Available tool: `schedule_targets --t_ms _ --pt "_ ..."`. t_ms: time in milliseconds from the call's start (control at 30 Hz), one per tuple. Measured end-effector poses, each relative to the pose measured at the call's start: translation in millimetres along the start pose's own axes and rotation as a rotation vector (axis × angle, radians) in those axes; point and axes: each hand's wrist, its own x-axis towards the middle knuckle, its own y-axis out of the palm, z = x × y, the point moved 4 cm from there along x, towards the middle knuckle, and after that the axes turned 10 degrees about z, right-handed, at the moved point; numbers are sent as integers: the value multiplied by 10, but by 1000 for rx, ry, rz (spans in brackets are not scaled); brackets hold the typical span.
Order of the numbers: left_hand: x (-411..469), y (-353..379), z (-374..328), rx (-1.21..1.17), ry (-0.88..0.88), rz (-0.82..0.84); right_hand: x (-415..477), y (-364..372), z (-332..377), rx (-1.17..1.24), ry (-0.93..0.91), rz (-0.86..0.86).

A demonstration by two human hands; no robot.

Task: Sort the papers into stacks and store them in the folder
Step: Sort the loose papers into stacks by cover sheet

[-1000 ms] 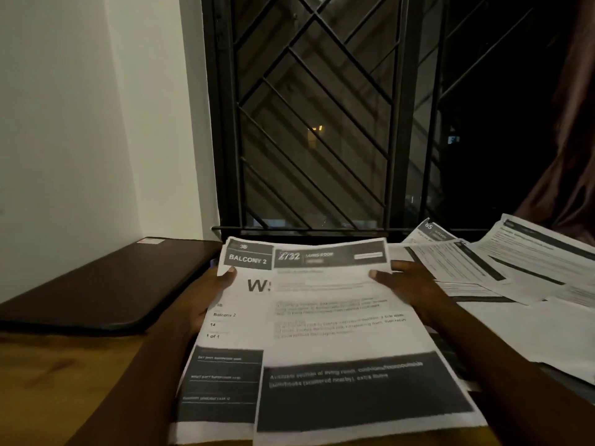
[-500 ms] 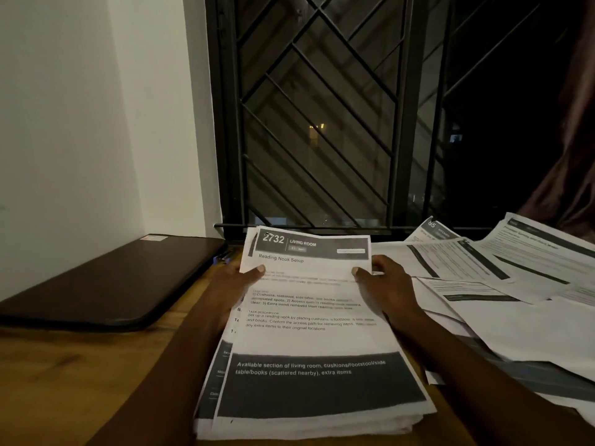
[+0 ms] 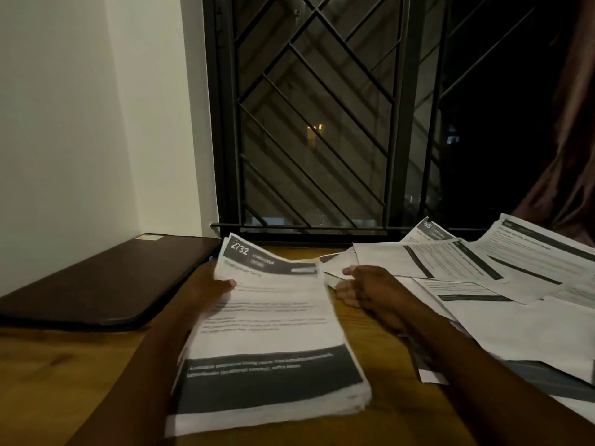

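Note:
A thick stack of printed papers (image 3: 270, 336) lies on the wooden table in front of me, its top sheet headed "2732". My left hand (image 3: 209, 289) holds the stack's left edge near the top, thumb over the top sheet. My right hand (image 3: 367, 288) is just off the stack's right edge, fingers loosely curled and holding nothing. Loose printed sheets (image 3: 483, 268) lie spread over the table at the right. A dark brown closed folder (image 3: 106, 284) lies flat at the left against the wall.
The wooden table (image 3: 64, 375) shows bare wood at the front left. A white wall stands at the left, a barred window (image 3: 315, 123) straight ahead, and a brown curtain (image 3: 573, 156) hangs at the far right.
The two offset piles were squared into one stack. My right hand has come off the stack's right edge and moved slightly right; the left hand still holds it.

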Motion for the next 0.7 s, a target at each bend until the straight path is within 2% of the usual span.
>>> schedule_targets --t_ms 67,133,167,267,367,567,700 --pt "-35 -74 -16 106 -3 -62 20 -169 -5 -353 16 -73" --pt "-26 -96 -40 151 5 -113 18 -288 52 -711 -78 -208" --pt "-17 -80 -45 146 1 -132 2 -322 80 -784 -142 -267" --pt "-73 35 -88 8 -28 -90 0 -416 125 -781 -247 -361" --pt "-120 77 -108 -87 -68 -59 96 -379 8 -866 -169 -281" --pt "-166 90 -116 -125 -98 -77 325 -354 -125 -1166 -94 -312" --pt "-132 75 -92 -49 -106 -112 410 -347 -96 -1347 -78 -367"
